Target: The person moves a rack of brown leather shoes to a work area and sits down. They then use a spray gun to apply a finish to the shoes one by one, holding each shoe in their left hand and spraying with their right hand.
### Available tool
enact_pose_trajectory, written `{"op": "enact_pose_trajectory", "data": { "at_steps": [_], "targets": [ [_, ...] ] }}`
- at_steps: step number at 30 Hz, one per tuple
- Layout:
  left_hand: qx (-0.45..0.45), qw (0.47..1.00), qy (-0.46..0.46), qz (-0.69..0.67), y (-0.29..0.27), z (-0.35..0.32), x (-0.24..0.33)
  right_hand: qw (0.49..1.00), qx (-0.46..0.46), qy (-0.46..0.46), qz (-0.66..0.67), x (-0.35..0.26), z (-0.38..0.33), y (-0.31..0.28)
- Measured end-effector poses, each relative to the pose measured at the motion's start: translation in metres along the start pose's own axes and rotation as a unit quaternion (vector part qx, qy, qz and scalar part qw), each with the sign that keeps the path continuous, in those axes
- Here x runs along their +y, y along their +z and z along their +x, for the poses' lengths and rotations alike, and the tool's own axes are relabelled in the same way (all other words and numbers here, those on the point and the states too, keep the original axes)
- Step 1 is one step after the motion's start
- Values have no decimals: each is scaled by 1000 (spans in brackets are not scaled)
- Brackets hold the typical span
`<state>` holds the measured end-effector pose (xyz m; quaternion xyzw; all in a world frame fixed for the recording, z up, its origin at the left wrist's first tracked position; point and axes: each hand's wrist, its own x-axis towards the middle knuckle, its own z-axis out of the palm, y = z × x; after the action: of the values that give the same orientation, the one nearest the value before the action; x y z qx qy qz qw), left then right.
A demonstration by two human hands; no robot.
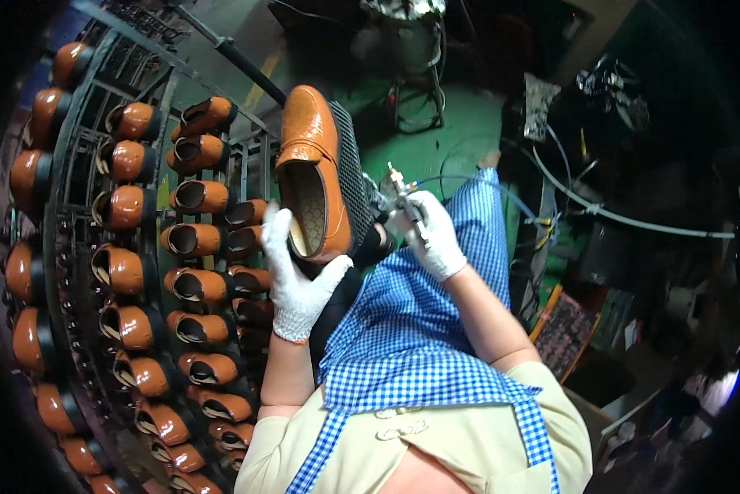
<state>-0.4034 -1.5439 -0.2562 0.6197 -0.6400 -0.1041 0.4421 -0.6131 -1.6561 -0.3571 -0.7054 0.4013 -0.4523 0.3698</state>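
Note:
A glossy orange-brown loafer [310, 123] with a dark textured sole is raised in front of me, toe pointing away and opening tilted toward me. My left hand [300, 288], in a white knit glove, grips it at the heel. The thumb lies against the heel's back, and the fingers reach along the left side of the opening. My right hand [437, 243], also gloved, is closed around a small metal spray gun [404, 202], just right of the sole and apart from it. A thin blue hose runs off from the gun.
At left a metal rack [77, 123] holds rows of similar orange-brown shoes [127, 206]. A stool [419, 103] stands on the green floor [386, 156] ahead. To the right, a pale hose [633, 224] crosses past an orange-framed board [563, 329] and dim clutter.

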Motion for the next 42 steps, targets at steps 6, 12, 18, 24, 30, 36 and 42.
{"op": "enact_pose_trajectory", "data": {
  "at_steps": [6,12,18,24,30,36,42],
  "targets": [
    [-20,981,105,162,-32,-2,31,974,-55,-50,-215,26,-7,-23],
    [-22,977,113,179,-36,1,29,960,-83,-22,-266,48,-11,14],
    [-21,978,106,177,-34,3,33,959,-140,-21,-246,53,-14,35],
    [-64,962,153,218,-38,15,39,989,-70,-11,-126,21,-21,-22],
    [-120,949,159,245,-50,26,45,994,-102,-6,35,-32,-15,-64],
    [-146,936,176,266,-57,33,44,982,-92,2,163,-42,-2,-56],
    [-133,940,169,265,-55,30,42,987,-104,-22,120,-41,2,-46]
  ]
}}
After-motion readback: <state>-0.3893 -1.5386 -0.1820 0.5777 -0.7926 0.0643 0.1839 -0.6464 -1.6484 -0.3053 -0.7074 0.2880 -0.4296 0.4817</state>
